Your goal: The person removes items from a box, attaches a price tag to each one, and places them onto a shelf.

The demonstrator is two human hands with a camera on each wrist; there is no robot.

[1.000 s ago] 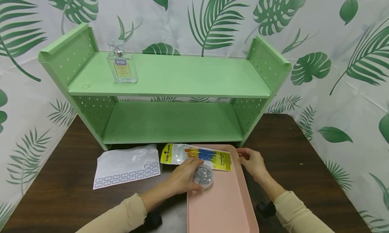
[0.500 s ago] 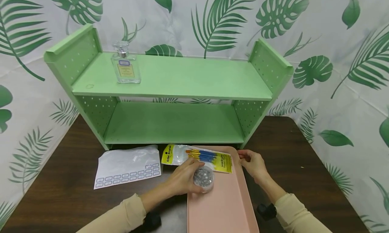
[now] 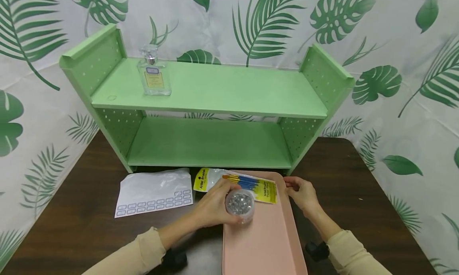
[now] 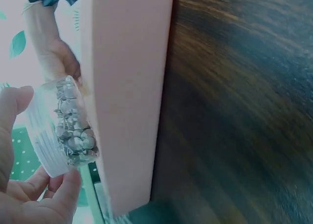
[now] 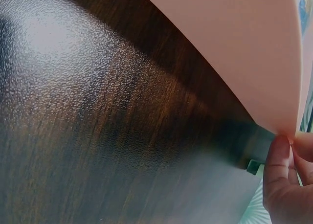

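Observation:
In the head view my left hand grips a round clear tub of silver thumbtacks over the pink tray. The left wrist view has the tub between thumb and fingers, its silver contents against the clear wall. My right hand is at the tray's far right corner. In the right wrist view that hand pinches the tray's rim between thumb and finger. A pack of artist brushes with blue handles lies across the tray's far end, partly hidden behind the left hand.
A green two-tier shelf stands behind the tray, with a glass perfume bottle on its upper left. Left of the tray, a white label sheet lies on the dark wooden table. A leaf-print cloth hangs behind.
The tub has come up slightly in my left hand and looks larger to the head camera. My right hand stays at the tray corner. The whole head view has shifted a little.

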